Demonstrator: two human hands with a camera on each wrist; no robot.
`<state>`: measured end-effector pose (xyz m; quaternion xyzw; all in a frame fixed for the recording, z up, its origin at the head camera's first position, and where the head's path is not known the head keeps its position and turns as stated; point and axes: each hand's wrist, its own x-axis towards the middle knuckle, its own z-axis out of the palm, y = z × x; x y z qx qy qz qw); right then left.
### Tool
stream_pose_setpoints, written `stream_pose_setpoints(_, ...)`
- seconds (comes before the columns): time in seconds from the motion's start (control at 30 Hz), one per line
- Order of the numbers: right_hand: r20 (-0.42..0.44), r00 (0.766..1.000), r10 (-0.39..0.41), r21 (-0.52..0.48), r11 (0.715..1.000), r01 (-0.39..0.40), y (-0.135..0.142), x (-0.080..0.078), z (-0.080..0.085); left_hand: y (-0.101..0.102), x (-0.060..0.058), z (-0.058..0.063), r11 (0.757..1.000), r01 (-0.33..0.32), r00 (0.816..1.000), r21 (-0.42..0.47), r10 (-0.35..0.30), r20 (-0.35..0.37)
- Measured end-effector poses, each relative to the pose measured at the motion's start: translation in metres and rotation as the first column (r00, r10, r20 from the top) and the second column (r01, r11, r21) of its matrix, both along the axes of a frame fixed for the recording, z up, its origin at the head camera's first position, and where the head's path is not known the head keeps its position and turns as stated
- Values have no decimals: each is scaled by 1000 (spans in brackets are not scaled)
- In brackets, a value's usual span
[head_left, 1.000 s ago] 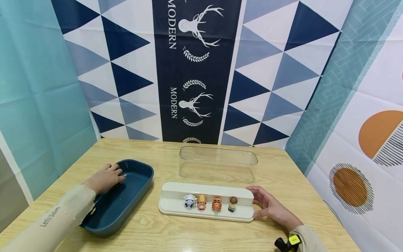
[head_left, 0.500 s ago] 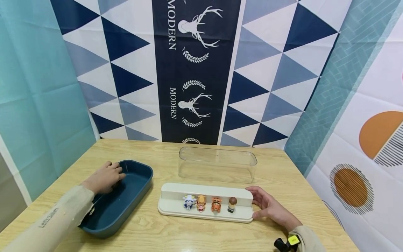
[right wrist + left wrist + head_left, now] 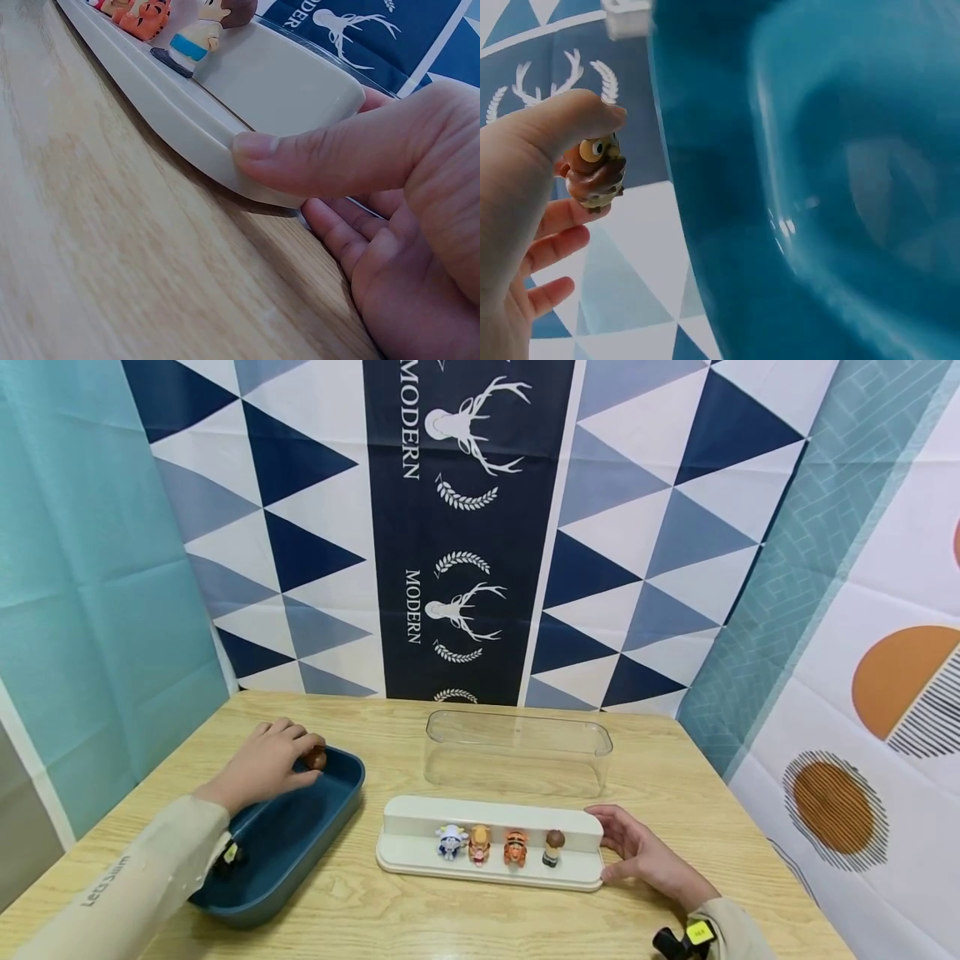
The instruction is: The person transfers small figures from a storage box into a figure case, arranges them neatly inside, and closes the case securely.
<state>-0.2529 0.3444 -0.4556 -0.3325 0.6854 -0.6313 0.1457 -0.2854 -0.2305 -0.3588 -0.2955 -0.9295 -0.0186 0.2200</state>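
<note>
My left hand (image 3: 266, 760) is over the far part of a dark blue bin (image 3: 258, 902). Between its thumb and fingers it pinches a small brown owl figurine (image 3: 596, 172) with big yellow eyes. My right hand (image 3: 648, 856) grips the right end of a white stepped display stand (image 3: 487, 810), thumb on its front edge (image 3: 255, 146). On the stand's lower step is a row of figurines: a white-and-blue one (image 3: 451, 842), an orange-yellow one (image 3: 479, 845), a tiger (image 3: 515, 847) and a brown-haired boy (image 3: 553, 848).
A clear plastic cover (image 3: 517, 756) stands behind the display stand on the wooden table (image 3: 420, 918). Patterned cloths (image 3: 450, 527) hang behind and at both sides. A black wrist camera with a yellow label (image 3: 700, 932) sits on the right sleeve.
My left hand has risen from inside the bin and moved a little right, the owl figurine now showing in its fingers. My right hand and the stand have stayed put.
</note>
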Motion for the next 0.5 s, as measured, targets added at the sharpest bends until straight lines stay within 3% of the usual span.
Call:
stream_pose_setpoints(0.17, 7, 1000, -10, 11, 1000, 10, 0, -1, -1, 15, 4, 6, 989, -8, 997, 148, -4, 76)
stream_pose_setpoints(0.27, 11, 1000, -7, 15, 1000, 7, 0, -2, -1, 22, 5, 8, 963, 12, 990, 269, -50, 133)
stream_pose_setpoints(0.37, 6, 1000, -6, 12, 1000, 6, 0, -2, 0, 31, 6, 12, 919, -8, 970, 394, -88, 226)
stream_pose_setpoints(0.5, -2, 1000, -11, 8, 1000, 11, -1, -1, 0, 40, 9, 17, 834, -102, 916, 543, -134, 379)
